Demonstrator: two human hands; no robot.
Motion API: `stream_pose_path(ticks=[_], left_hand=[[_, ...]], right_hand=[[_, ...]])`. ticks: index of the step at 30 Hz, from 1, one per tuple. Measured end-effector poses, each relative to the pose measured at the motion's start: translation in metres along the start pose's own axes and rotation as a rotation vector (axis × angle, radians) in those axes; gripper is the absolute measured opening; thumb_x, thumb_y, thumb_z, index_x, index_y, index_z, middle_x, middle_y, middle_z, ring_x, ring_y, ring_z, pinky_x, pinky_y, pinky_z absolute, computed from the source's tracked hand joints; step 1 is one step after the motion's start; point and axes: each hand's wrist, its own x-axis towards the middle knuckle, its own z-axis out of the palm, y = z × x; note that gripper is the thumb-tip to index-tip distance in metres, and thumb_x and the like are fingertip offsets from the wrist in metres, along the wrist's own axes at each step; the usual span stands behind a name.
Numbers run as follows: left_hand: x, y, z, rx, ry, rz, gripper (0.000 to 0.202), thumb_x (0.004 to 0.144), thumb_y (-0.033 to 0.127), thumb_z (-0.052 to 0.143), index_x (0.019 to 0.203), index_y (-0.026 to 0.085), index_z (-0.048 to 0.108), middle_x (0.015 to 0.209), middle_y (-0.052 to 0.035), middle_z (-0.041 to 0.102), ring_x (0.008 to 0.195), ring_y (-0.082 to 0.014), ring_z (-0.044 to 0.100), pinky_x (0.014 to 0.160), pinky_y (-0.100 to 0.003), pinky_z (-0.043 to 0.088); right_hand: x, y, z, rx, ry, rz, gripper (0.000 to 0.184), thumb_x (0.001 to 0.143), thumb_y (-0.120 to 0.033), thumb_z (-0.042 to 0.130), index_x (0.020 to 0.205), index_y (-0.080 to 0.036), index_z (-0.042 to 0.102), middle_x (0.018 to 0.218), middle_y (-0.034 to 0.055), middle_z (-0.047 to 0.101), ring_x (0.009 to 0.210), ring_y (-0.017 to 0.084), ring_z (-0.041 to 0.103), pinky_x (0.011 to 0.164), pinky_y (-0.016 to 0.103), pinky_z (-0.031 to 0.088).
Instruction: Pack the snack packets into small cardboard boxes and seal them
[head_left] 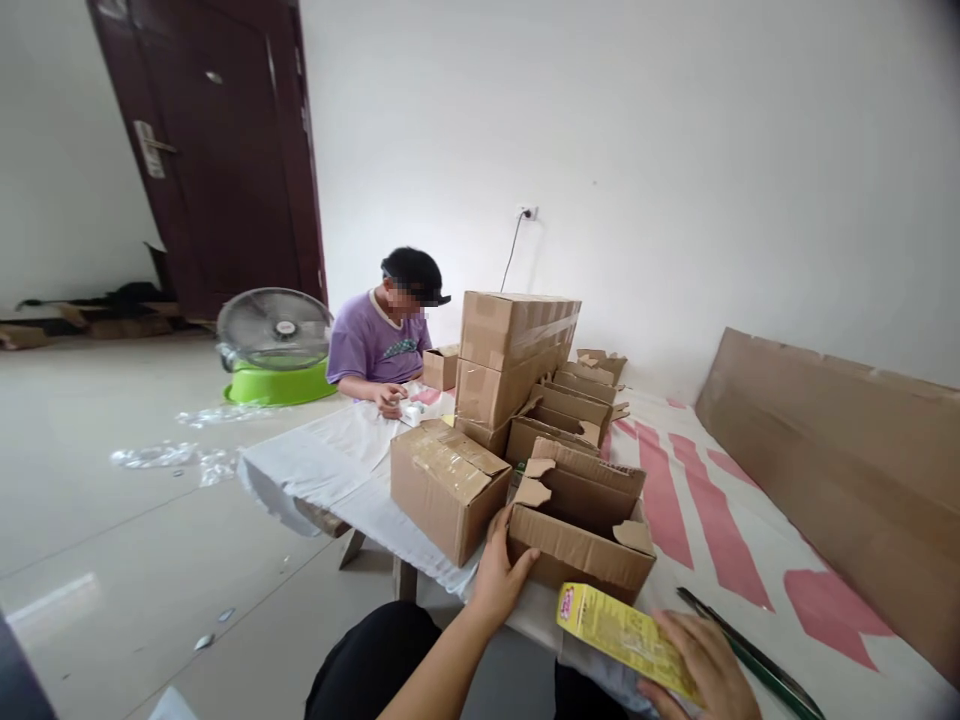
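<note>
My left hand point(501, 572) grips the near left corner of an open cardboard box point(577, 548), fingers along its side and thumb at its front. That box has torn flaps standing up, and its inside is in shadow. In my right hand point(705, 660) is a yellow carton point(621, 636), held by its right end just in front of the open box. Touching the open box on its left is a closed cardboard box point(442, 490) with shiny tape on top. A long dark tool with a green edge point(750, 650) lies right of my right hand.
Long taped boxes point(517, 335) are stacked behind, beside a row of opened boxes point(574, 405). A person in a purple shirt point(375, 340) sits across the cloth-covered table point(330, 470), handling something small and white. A cardboard panel point(832, 460) stands at right; a fan point(277, 330) is on the floor.
</note>
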Motion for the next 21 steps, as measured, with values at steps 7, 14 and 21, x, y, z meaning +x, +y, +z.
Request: stream_pose_path(ticks=[7, 14, 21], left_hand=[[-0.009, -0.006, 0.013, 0.206, 0.188, 0.082, 0.041, 0.084, 0.027, 0.054, 0.123, 0.017, 0.049, 0.125, -0.0160, 0.054, 0.128, -0.0339, 0.047, 0.106, -0.060, 0.037], [-0.029, 0.021, 0.013, 0.046, 0.190, 0.149, 0.026, 0.091, 0.039, 0.049, 0.101, 0.017, 0.058, 0.102, -0.0131, 0.059, 0.100, -0.0289, 0.059, 0.090, -0.049, 0.049], [-0.034, 0.039, 0.015, -0.072, -0.039, 0.048, 0.044, 0.098, 0.052, 0.032, 0.093, 0.019, 0.061, 0.085, -0.0074, 0.066, 0.081, -0.0229, 0.063, 0.075, -0.035, 0.050]], right_hand=[[-0.048, 0.003, 0.072, 0.140, 0.222, 0.514, 0.070, 0.085, -0.049, 0.062, 0.139, -0.014, 0.034, 0.121, 0.0189, 0.060, 0.098, 0.028, 0.068, 0.073, 0.034, 0.059], [-0.058, -0.007, 0.105, -0.166, 0.119, 0.321, 0.045, 0.095, -0.054, 0.040, 0.119, -0.017, 0.050, 0.099, 0.0165, 0.070, 0.082, 0.027, 0.071, 0.063, 0.035, 0.060], [-0.047, -0.022, 0.100, -0.352, 0.137, 0.257, 0.048, 0.097, -0.055, 0.027, 0.106, -0.014, 0.051, 0.083, 0.0160, 0.068, 0.069, 0.026, 0.069, 0.057, 0.036, 0.058]])
